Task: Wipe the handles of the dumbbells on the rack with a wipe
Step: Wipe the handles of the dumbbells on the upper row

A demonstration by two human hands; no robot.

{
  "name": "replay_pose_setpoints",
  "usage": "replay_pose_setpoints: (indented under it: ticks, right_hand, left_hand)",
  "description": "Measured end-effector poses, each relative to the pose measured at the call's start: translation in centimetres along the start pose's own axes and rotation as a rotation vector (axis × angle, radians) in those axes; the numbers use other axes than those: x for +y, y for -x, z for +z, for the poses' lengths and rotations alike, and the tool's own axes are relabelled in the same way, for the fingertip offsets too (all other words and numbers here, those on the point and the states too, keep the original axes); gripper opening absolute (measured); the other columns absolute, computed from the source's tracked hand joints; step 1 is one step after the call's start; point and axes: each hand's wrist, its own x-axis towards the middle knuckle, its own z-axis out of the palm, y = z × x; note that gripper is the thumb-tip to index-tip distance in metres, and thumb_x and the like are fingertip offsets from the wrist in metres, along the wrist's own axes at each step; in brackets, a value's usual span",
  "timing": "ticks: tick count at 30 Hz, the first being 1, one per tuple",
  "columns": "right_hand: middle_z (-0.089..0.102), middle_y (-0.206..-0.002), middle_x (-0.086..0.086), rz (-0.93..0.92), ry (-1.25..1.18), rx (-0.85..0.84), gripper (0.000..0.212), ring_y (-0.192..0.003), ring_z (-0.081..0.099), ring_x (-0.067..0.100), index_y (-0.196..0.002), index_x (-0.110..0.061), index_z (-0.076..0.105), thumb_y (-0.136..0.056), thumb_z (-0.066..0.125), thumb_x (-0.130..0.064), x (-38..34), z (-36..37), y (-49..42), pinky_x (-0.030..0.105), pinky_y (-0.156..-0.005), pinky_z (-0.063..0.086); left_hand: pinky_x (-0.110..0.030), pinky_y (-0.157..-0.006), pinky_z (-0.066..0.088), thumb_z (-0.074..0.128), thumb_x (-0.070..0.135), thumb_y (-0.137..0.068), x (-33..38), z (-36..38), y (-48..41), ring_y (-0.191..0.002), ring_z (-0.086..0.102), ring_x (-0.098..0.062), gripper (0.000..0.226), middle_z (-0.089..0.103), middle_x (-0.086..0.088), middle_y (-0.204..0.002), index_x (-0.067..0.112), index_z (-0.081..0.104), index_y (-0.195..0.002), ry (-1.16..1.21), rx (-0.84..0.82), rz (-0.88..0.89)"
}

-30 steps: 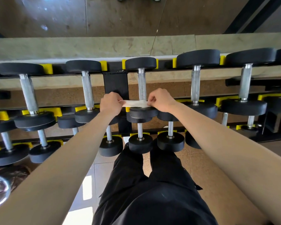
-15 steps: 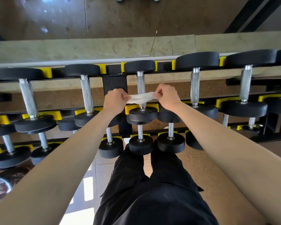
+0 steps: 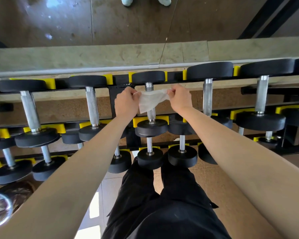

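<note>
A white wipe (image 3: 151, 100) is stretched between my two hands over the knurled steel handle (image 3: 151, 114) of the middle dumbbell on the rack's top row. My left hand (image 3: 126, 102) pinches the wipe's left end. My right hand (image 3: 180, 98) pinches its right end. The wipe drapes across the upper half of the handle and hides it there; the handle's lower part and top collar show. This dumbbell has black round heads, the near one (image 3: 152, 127) resting in a yellow cradle.
More black dumbbells with steel handles (image 3: 92, 106) (image 3: 207, 97) lie left and right on the top row. Two lower rows hold smaller dumbbells (image 3: 150, 157). A black rack post (image 3: 115, 99) stands beside my left hand. A mirror rises behind the rack. My legs in black trousers stand below.
Both hands have slid the wipe up along the handle, from near the front head toward the far head. The wipe now hangs more spread out.
</note>
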Motion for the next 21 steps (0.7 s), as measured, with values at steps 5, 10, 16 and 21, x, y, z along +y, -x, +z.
replay_pose_setpoints:
  ticks: [5,10,16,21]
  right_hand:
    - [0.061,-0.081,0.0,-0.122,0.019,0.004,0.025,-0.075,0.059,0.016,-0.091,-0.014,0.064,-0.103,0.051,-0.033,-3.0,1.2,0.1,0.028,-0.063,0.043]
    - [0.067,-0.082,0.001,0.048,0.132,0.187,0.03,-0.074,0.064,0.017,-0.092,-0.014,0.068,-0.102,0.052,-0.037,-1.0,-0.2,-0.9,0.028,-0.062,0.046]
    - [0.063,-0.078,0.0,-0.045,0.066,0.073,0.033,-0.071,0.061,0.017,-0.088,-0.015,0.068,-0.102,0.05,-0.039,-3.5,1.6,-0.3,0.03,-0.061,0.047]
    - [0.062,-0.078,-0.001,0.068,0.097,0.065,0.029,-0.073,0.062,0.018,-0.086,-0.017,0.067,-0.102,0.052,-0.037,-1.1,0.3,-0.5,0.026,-0.06,0.044]
  left_hand:
    - [-0.021,-0.057,0.049,0.057,0.028,-0.101,-0.5,0.2,-2.7,-0.068,0.069,-0.013,0.022,0.074,-0.01,-0.094,0.01,0.068,-0.101,0.533,0.075,-0.471]
    - [-0.029,-0.061,0.052,0.067,0.026,-0.095,1.7,1.6,-1.6,-0.06,0.06,-0.013,0.017,0.068,-0.001,-0.068,0.017,0.07,-0.081,0.681,-0.066,-0.375]
    - [-0.039,-0.078,0.063,0.07,0.035,-0.091,-0.3,1.0,-3.1,-0.078,0.073,-0.018,0.019,0.073,0.002,-0.075,0.02,0.075,-0.081,0.524,0.076,-0.456]
    - [-0.038,-0.074,0.063,0.068,0.029,-0.092,1.4,0.7,-1.9,-0.063,0.072,-0.014,0.02,0.072,0.0,-0.065,0.023,0.07,-0.074,0.469,-0.039,-0.313]
